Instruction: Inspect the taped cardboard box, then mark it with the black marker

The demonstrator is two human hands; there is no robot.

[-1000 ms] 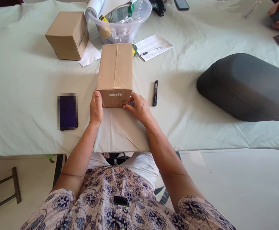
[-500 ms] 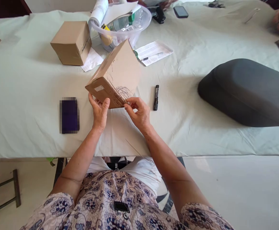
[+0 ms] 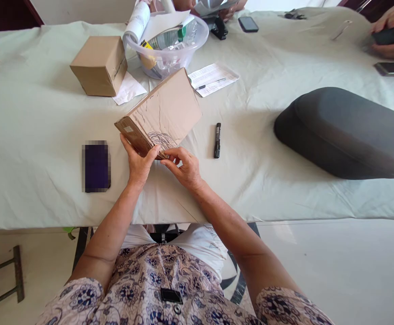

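Note:
A long brown cardboard box (image 3: 165, 115) is tipped up on its near edge above the white cloth-covered table (image 3: 41, 131), its broad side with black scribbles facing me. My left hand (image 3: 138, 161) grips its near left corner from below, thumb on the scribbled face. My right hand (image 3: 182, 166) pinches the same near edge just to the right. A black marker (image 3: 217, 140) lies on the cloth to the right of my right hand.
A second, cube-shaped box (image 3: 100, 65) stands at the back left by a clear plastic bowl (image 3: 173, 43) of odds and ends. Papers with a pen (image 3: 212, 79), a dark blurred rectangle (image 3: 96, 165), a large dark grey cushion-like shape (image 3: 346, 133), phones and another person's hands (image 3: 391, 34) are about.
The box lay flat on the table a second ago; both hands have lifted and rolled it up onto its edge, turning the scribbled side towards me.

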